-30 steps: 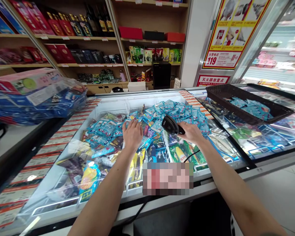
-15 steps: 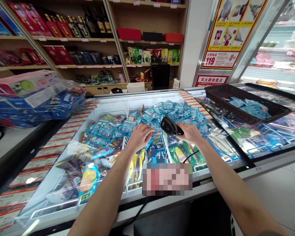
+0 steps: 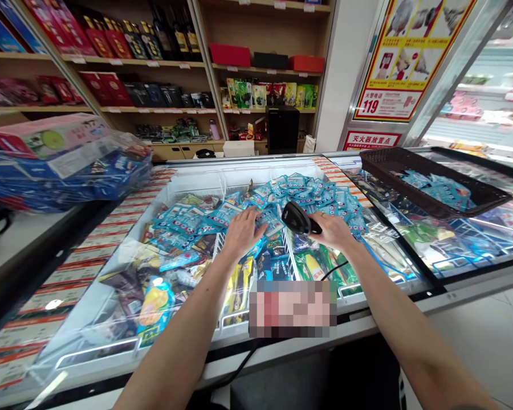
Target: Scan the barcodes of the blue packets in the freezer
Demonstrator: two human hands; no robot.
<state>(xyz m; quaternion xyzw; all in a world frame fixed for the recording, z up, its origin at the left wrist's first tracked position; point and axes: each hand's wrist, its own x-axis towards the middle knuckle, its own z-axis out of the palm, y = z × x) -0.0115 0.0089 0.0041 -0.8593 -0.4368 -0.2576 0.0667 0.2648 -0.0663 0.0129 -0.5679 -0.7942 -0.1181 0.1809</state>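
My right hand (image 3: 331, 229) is wrapped round the handle of a black barcode scanner (image 3: 296, 217), whose head points left. Its cable passes below that hand. My left hand (image 3: 241, 232) is over the freezer's glass top, thumb and fingers apart, with nothing seen between them. Just right of its fingertips lies a small light-blue packet (image 3: 271, 222). More such packets form a heap at the left (image 3: 183, 218) and a larger heap (image 3: 310, 192) behind the scanner. A flat, pixelated object (image 3: 293, 310) lies at the front edge, between my forearms.
Frozen goods in white wire baskets (image 3: 288, 250) show under the glass. At the right, a brown woven tray (image 3: 370, 162) holds several blue packets. Plastic-wrapped boxes (image 3: 60, 154) stand on the left. Shelves of bottles and boxes line the back.
My left thumb and fingers have spread apart, and the hand has shifted slightly to the left of the packet. The right hand keeps the scanner almost in place. The view has tilted slightly.
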